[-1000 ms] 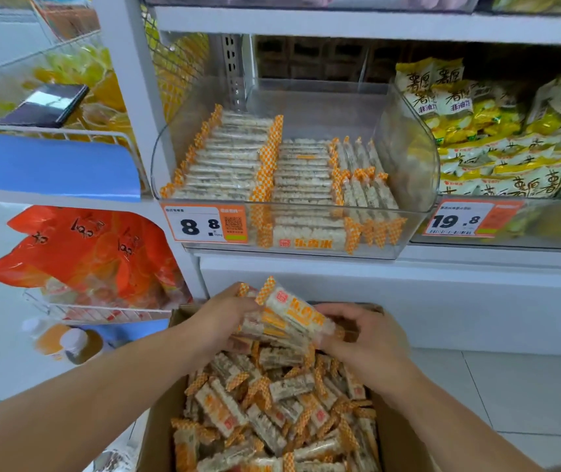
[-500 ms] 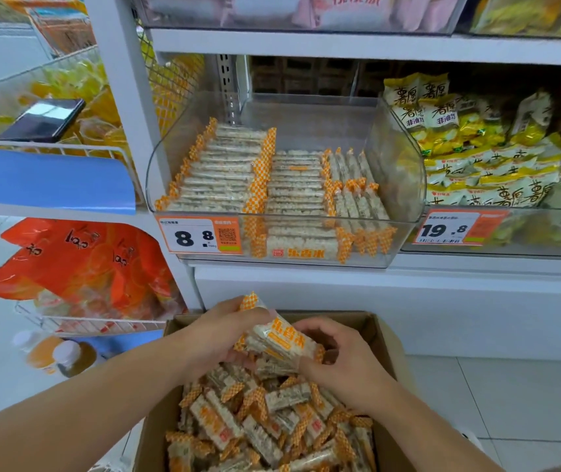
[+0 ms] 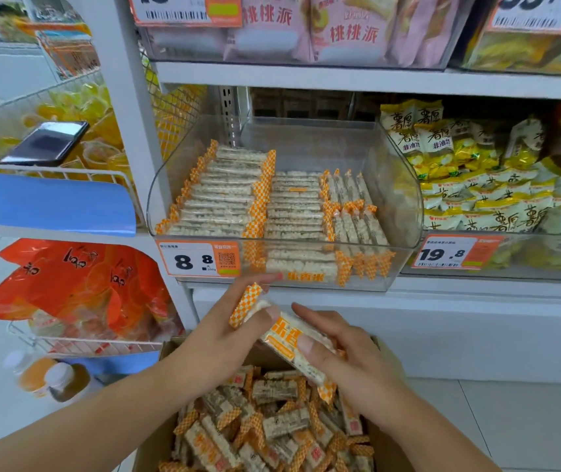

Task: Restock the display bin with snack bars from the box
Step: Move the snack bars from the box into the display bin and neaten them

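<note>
A small stack of orange-and-white wrapped snack bars is held between both hands above the cardboard box. My left hand grips the stack's upper left end. My right hand wraps its lower right end. The box below holds several loose bars. The clear display bin sits on the shelf just above my hands, with bars standing in neat rows inside.
A price tag reading 8.8 is stuck on the bin's front. Yellow snack bags fill the bin to the right. A phone lies on a wire basket at left, red bags and bottles below it.
Both hands have lifted the stack of bars out of the box and up toward the bin's front. The camera has tilted upward, showing more shelf.
</note>
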